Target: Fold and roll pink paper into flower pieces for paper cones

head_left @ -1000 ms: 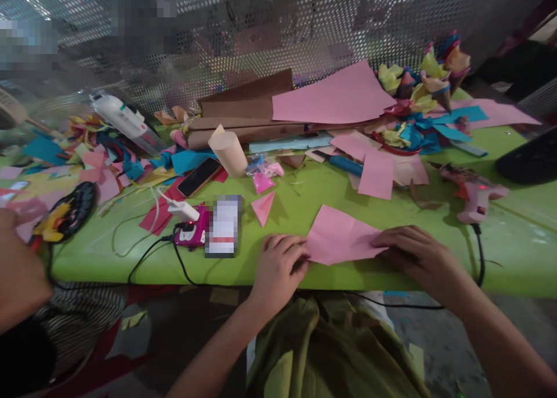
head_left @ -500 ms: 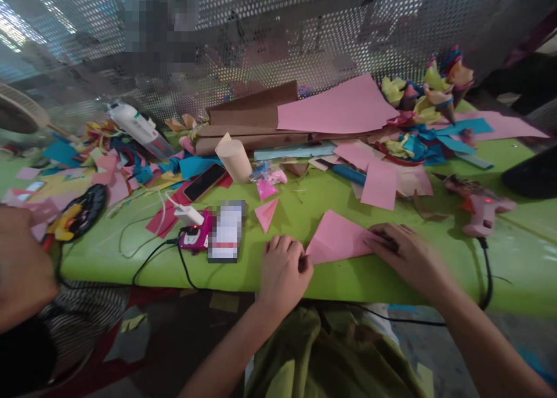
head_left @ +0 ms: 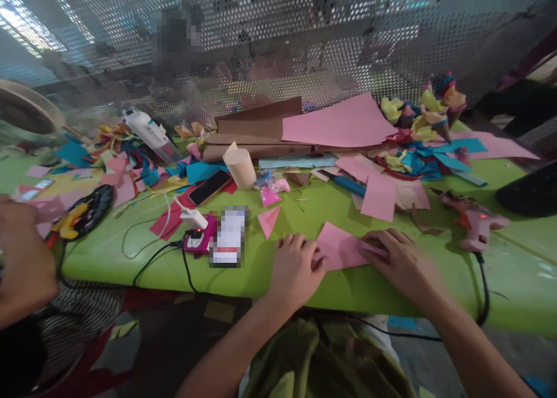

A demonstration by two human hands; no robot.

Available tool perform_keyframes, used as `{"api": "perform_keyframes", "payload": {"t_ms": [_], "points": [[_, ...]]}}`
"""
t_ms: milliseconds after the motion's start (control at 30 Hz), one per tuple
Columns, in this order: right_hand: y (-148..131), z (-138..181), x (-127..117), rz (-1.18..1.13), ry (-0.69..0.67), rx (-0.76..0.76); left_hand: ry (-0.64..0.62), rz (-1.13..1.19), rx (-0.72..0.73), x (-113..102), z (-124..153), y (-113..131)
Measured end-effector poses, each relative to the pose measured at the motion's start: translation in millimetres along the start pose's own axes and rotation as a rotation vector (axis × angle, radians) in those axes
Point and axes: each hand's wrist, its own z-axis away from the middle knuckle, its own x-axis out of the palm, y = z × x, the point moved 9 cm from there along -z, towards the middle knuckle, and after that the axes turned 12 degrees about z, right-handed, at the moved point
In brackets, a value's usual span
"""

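A sheet of pink paper [head_left: 342,248] lies on the green table close to the front edge, between my two hands. My left hand [head_left: 298,268] is closed on its left edge, with the fingers curled over it. On the opposite side my right hand [head_left: 402,261] pinches the paper's right end, where a narrow flap is folded up under the fingers. Beyond my left hand rests a small folded pink paper triangle [head_left: 268,221].
A phone [head_left: 229,237] and a magenta power strip [head_left: 201,235] with cables are left of my hands. To the right lies a pink glue gun [head_left: 476,218]. Behind are a tape roll [head_left: 241,169], a blue cutter [head_left: 348,184] and paper scraps. Someone's arm [head_left: 26,259] shows at far left.
My left hand has moved right along with the paper's left edge. At the right end, a flap of the paper is now folded up under my right hand. The view has shifted slightly.
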Motion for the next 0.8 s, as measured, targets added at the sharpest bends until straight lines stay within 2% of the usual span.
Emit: {"api": "perform_keyframes", "payload": {"t_ms": [167,400,633,800], "points": [[1.9,0.6,7.2,-0.118,-0.077,0.022,-0.043,-0.063,-0.04,8.5,-17.9,3.8],[5.8,5.0,18.2,-0.28,-0.204,0.093,-0.114,-0.045,-0.122,14.6,-17.8,-1.9],[4.1,7.6,15.4,-0.346,-0.144,0.088,-0.12,0.083,-0.165,18.0,-15.0,-9.0],[1.2,7.9,9.8,-0.368,-0.122,0.084,-0.084,0.056,-0.096,14.5,-11.2,-3.3]]}}
